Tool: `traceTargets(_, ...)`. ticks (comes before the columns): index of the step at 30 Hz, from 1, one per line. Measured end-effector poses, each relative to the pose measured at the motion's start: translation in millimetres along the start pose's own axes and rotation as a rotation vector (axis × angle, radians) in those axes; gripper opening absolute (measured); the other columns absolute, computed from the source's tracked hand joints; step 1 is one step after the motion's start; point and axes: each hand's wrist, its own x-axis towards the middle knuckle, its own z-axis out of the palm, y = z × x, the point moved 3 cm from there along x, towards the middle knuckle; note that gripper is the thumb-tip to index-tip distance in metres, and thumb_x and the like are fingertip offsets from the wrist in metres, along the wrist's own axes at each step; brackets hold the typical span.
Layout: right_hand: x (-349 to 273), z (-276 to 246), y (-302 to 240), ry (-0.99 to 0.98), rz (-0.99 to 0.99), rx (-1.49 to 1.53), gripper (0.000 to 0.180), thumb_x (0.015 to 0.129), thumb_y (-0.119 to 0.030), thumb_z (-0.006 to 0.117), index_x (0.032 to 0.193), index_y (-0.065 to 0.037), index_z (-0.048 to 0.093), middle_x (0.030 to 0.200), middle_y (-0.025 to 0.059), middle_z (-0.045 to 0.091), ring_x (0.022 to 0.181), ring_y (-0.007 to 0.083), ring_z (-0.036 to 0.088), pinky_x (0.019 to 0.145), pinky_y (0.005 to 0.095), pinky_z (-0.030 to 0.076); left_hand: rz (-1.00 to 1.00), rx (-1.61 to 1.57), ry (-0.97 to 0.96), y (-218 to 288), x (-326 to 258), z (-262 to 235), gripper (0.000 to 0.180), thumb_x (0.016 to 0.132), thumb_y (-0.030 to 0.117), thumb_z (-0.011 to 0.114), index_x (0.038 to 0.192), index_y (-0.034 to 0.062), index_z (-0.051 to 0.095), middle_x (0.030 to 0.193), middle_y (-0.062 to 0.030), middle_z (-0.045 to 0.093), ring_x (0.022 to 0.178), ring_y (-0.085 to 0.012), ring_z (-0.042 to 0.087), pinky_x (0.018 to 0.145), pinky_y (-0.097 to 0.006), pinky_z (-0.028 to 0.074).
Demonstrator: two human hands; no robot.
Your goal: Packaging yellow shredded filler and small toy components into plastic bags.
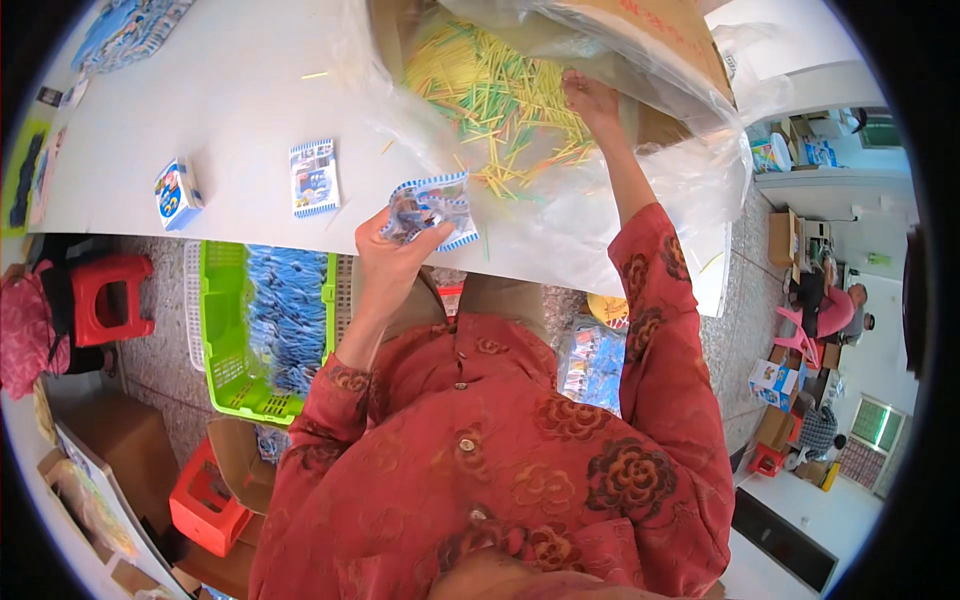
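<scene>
My left hand (388,262) pinches a small clear plastic packet (432,212) with blue-and-white striped edges. The packet's mouth gapes open above the table's near edge. My right hand (592,98) reaches over the right side of a heap of thin yellow, green and orange plastic sticks (500,95). Its fingers are bunched together, and whatever they grip is too small to make out. Under the heap lies clear plastic sheeting (560,215), spilling from a cardboard box (660,45) tipped toward me. Left of the packet, another flat printed packet (315,178) lies on the white table (240,100).
A small blue-and-white box (178,194) stands at the table's left. Below the edge, a green basket (215,340) holds many blue packets (290,315). Red stools (112,298) and cardboard boxes (115,440) stand at left. Other people (835,310) sit far right.
</scene>
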Motion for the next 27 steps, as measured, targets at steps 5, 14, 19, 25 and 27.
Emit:
traceTargets(5, 16, 4, 12, -0.013, -0.233, -0.278, 0.019, 0.079, -0.022, 0.059, 0.085, -0.004, 0.059, 0.071, 0.0047, 0.059, 0.071, 0.0143, 0.057, 0.067, 0.0271, 0.046, -0.007, -0.012, 0.004, 1, 0, 1, 0.021, 0.073, -0.001, 0.068, 0.094, -0.0021, 0.064, 0.084, -0.0025, 0.065, 0.073, -0.0058, 0.057, 0.068, -0.021, 0.047)
traceTargets(14, 9, 21, -24, -0.025, -0.191, -0.689, 0.065, 0.074, -0.044, 0.063, 0.114, 0.004, 0.050, 0.121, 0.0232, 0.049, 0.114, 0.0363, 0.045, 0.094, 0.0415, 0.038, -0.006, -0.021, 0.006, 0, -3, -4, 0.020, 0.074, -0.001, 0.068, 0.093, -0.0026, 0.065, 0.083, -0.0026, 0.065, 0.073, -0.0062, 0.058, 0.069, -0.021, 0.048)
traceTargets(19, 22, 26, -23, -0.127, -0.157, -0.723, 0.075, 0.069, -0.046, 0.066, 0.122, 0.003, 0.045, 0.126, 0.0228, 0.046, 0.117, 0.0355, 0.043, 0.097, 0.0393, 0.036, -0.017, -0.029, -0.002, -1, -3, -6, 0.019, 0.074, -0.001, 0.068, 0.092, -0.0027, 0.064, 0.084, -0.0030, 0.065, 0.073, -0.0064, 0.058, 0.068, -0.021, 0.048)
traceTargets(25, 39, 34, -17, -0.269, 0.016, -0.718, 0.066, 0.070, -0.028, 0.063, 0.127, -0.002, 0.042, 0.132, 0.0204, 0.040, 0.124, 0.0341, 0.036, 0.101, 0.0405, 0.032, -0.025, -0.020, -0.021, 0, -3, -7, 0.018, 0.074, -0.001, 0.068, 0.091, -0.0023, 0.065, 0.083, -0.0029, 0.065, 0.073, -0.0061, 0.057, 0.068, -0.021, 0.048)
traceTargets(27, 40, 35, -22, -0.319, 0.103, -0.680, 0.062, 0.070, -0.025, 0.060, 0.125, -0.002, 0.044, 0.131, 0.0207, 0.042, 0.123, 0.0345, 0.037, 0.101, 0.0405, 0.032, -0.026, -0.027, -0.014, -2, -3, -9, 0.017, 0.074, -0.001, 0.068, 0.091, -0.0021, 0.065, 0.083, -0.0027, 0.065, 0.073, -0.0061, 0.057, 0.068, -0.021, 0.048)
